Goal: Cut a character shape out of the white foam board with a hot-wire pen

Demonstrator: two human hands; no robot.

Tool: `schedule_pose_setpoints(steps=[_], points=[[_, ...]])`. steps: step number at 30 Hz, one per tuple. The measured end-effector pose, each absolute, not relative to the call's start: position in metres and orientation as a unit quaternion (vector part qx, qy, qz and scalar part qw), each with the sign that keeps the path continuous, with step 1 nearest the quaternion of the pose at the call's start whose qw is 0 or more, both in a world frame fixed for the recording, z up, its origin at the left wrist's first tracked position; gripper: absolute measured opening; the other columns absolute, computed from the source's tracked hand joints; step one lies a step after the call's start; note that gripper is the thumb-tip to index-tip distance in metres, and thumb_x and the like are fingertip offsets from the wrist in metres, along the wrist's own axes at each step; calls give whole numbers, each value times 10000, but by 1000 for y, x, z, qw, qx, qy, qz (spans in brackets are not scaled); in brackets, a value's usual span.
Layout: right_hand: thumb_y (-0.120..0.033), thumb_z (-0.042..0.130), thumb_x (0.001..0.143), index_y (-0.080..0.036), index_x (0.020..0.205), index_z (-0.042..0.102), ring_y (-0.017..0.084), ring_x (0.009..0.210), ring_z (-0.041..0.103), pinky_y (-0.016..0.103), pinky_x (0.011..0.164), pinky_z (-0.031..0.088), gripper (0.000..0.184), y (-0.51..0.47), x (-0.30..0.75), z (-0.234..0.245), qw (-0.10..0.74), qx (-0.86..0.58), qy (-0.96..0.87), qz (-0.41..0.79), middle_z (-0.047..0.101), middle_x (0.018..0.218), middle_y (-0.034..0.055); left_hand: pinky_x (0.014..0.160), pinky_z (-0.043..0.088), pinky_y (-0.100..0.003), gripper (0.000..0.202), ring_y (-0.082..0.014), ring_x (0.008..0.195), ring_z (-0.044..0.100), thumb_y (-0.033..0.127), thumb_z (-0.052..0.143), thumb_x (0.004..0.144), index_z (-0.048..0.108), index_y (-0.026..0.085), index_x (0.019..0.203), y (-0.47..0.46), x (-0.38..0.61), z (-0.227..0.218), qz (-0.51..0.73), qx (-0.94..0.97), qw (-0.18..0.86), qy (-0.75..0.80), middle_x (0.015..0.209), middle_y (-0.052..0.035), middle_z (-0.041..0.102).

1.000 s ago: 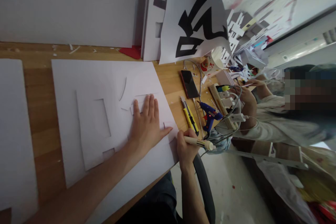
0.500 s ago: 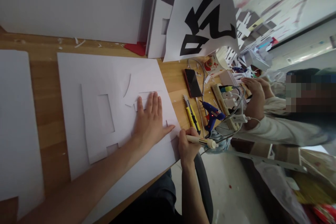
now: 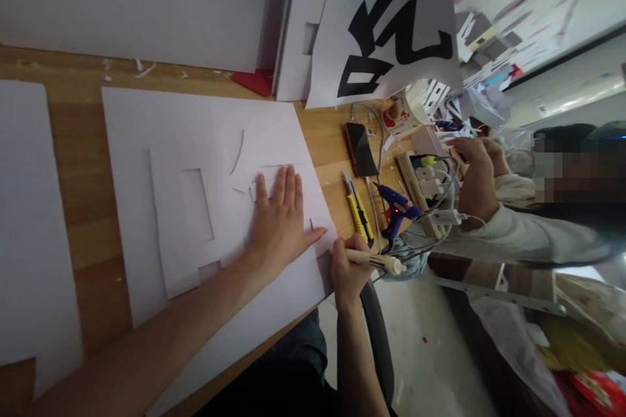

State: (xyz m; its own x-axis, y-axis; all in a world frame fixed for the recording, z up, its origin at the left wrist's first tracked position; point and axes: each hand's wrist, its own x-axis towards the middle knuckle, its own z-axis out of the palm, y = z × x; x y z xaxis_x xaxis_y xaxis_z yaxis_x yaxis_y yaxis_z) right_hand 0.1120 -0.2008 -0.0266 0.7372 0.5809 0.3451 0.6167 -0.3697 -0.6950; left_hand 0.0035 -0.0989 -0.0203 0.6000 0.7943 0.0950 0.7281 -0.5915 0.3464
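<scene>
A table [image 3: 92, 208] bears paper [image 3: 227, 212] under the splayed left hand [image 3: 278, 228]; the right [image 3: 348, 273] apparently grips a pen [image 3: 375, 260].

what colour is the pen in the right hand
The pen is cream or off-white, seen in the head view.

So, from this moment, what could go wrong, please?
The cut-out sheet might slip on the white board if the left hand, lying flat on it, eases, and the pen in the right hand could then stray. The yellow knife lies close to the right hand, so a wider movement may knock it. The glue gun beside it shows a red light, so it may be hot.
</scene>
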Motion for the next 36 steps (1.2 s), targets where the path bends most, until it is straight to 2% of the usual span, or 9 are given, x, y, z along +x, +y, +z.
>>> schedule_pose_setpoints(steps=[6, 19, 36], points=[[-236, 522, 728, -256, 532, 264, 79, 446, 281, 237, 457, 253, 325, -201, 110, -27, 426, -830, -360, -19, 265, 473, -100, 1191, -54, -593, 982, -331, 1515, 112, 692, 447, 856, 258, -20, 1506, -99, 4, -22, 128, 883, 138, 430, 1597, -254, 171], [-266, 508, 753, -259, 528, 271, 85, 434, 293, 248, 456, 256, 327, -205, 99, -27, 409, -834, -370, -21, 289, 456, -93, 1185, -33, -611, 1006, -345, 1510, 122, 685, 441, 858, 221, -54, 1504, -99, 5, -22, 119, 887, 133, 426, 1594, -274, 144], [-213, 504, 788, -241, 535, 247, 63, 406, 243, 226, 427, 225, 362, -208, 68, -24, 393, -812, -431, 17, 268, 455, -102, 1182, 17, -615, 973, -344, 1506, 145, 668, 413, 870, 228, -46, 1505, -98, 5, -24, 116, 891, 115, 424, 1591, -270, 160]])
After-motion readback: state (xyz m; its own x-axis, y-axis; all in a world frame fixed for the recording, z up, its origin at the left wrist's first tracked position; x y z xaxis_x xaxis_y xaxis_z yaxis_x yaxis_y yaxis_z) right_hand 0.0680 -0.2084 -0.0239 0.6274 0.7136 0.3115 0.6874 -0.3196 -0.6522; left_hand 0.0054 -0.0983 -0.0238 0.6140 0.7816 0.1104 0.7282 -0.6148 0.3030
